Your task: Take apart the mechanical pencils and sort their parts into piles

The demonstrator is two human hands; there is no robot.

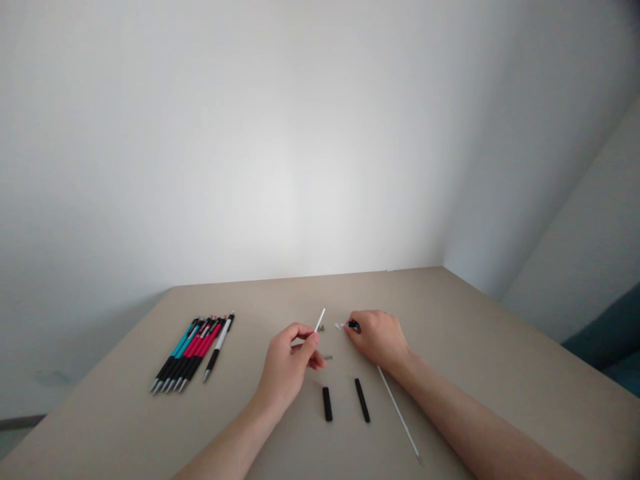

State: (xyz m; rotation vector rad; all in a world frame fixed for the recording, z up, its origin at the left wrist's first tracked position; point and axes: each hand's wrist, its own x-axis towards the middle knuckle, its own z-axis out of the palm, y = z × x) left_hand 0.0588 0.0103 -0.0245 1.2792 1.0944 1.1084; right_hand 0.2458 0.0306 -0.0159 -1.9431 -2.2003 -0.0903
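My left hand [289, 359] pinches a slim white pen barrel [320, 320] between thumb and fingertips, slanting up and away. To its right, my right hand [377, 335] rests low on the table with its fingers closed around a small black pen part [354, 325]; most of that part is hidden. A small white piece [338, 327] lies at its fingertips. Between the hands are a small metal piece [322, 328] and another little metal part [328, 357]. A long white ink refill [400, 415] with a pointed tip lies partly beneath my right wrist.
Two black tubes, a thicker one [327, 404] and a thinner one [363, 400], lie in front of my hands. On the left, several blue and red click pens [187, 353] lie side by side, with a white and black pen [219, 347] beside them. A wall [300, 167] borders the table's back.
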